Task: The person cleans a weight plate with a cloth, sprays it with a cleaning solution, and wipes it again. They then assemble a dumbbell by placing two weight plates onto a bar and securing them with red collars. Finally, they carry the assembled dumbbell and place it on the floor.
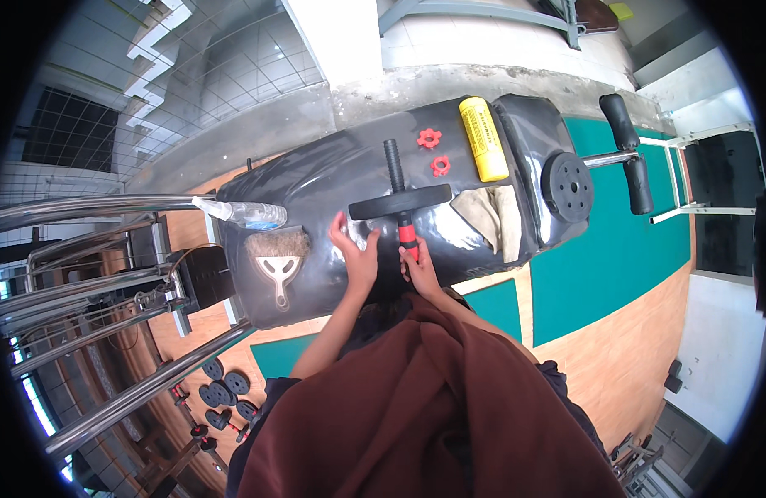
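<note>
My right hand (pixel 419 270) is closed round the red grip of a dumbbell bar (pixel 409 235). A black weight plate (pixel 383 207) sits on the bar, whose threaded black end points away from me. My left hand (pixel 358 256) is open just left of the bar, fingers apart and holding nothing. Beyond the plate, two red star-shaped collar nuts (pixel 429 138) lie on the black padded bench (pixel 317 178). A yellow bottle (pixel 484 139) rests on its side to their right, with a crumpled beige cloth (pixel 503 220) nearer me.
A clear spray bottle (pixel 254 215) and a wide brush (pixel 277 264) lie at the bench's left. Another weight plate (pixel 568 187) is at its right end. Chrome machine bars (pixel 109 209) stand left; several plates (pixel 221 390) lie on the floor. Green mats (pixel 615 249) cover floor at right.
</note>
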A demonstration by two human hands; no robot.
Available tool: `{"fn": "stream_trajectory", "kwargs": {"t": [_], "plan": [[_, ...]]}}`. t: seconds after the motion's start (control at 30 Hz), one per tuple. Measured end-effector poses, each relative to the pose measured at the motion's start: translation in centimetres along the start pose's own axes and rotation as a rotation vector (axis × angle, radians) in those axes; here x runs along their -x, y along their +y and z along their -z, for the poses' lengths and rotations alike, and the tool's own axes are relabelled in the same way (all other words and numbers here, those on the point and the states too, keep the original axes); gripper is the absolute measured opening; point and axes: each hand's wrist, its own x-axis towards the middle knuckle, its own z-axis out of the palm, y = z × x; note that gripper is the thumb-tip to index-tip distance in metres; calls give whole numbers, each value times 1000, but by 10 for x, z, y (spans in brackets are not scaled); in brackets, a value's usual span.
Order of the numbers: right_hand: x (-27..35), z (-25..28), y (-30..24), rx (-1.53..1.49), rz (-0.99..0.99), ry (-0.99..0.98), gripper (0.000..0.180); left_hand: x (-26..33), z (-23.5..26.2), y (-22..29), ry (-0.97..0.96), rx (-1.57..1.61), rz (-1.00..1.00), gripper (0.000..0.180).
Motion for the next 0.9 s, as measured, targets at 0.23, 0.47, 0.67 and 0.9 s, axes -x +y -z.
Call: {"fn": "stream_trajectory", "kwargs": {"t": [0.23,0.47,0.67,0.9], "plan": [[-10,4,12,55,53,-61,41,12,-21,-23,-693,225,596,40],[-10,12,15,162,234,-5,36,1,-51,-36,-649,126,567,34],[-23,41,-54,504,355,384,19,1,-57,-48,-715,328,534,29],[-127,55,-170,1258,512,173,39,5,-60,-39,-681,274,547,29]]}}
